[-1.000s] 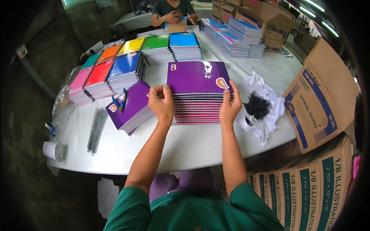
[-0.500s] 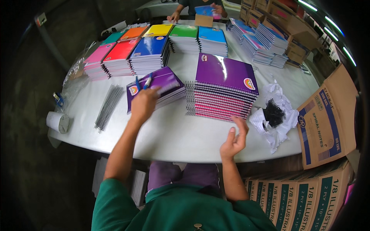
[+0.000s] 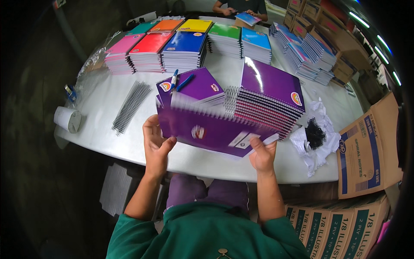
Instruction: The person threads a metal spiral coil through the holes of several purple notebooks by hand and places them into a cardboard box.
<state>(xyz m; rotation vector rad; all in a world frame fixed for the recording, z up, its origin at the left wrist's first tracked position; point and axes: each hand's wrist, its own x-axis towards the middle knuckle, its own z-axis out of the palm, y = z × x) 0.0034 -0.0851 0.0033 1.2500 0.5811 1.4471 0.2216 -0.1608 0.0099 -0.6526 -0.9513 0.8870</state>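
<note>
Between both hands a purple notebook (image 3: 207, 129) is held up above the table's near part, slightly smeared by motion. Its upper long edge shows a row of holes or coil loops; I cannot tell which. My left hand (image 3: 157, 144) grips its left end, and my right hand (image 3: 263, 154) pinches the lower right corner with the thumb in front. Behind it lies a low stack of purple notebooks (image 3: 200, 82), with a blue-and-white pen (image 3: 174, 79) and a blue pen (image 3: 185, 82) on top. A taller purple notebook stack (image 3: 271, 84) stands to the right.
Loose metal coils (image 3: 131, 105) lie at left, near a white roll (image 3: 67, 119). Crumpled white paper with black coils (image 3: 315, 133) is at right. Coloured notebook stacks (image 3: 184, 42) line the back. Cardboard boxes (image 3: 366, 151) stand right. A co-worker (image 3: 241, 8) sits across the table.
My left hand has come off the low stack, where the pens now lie. Both hands now hold up a purple notebook, and the view has shifted slightly.
</note>
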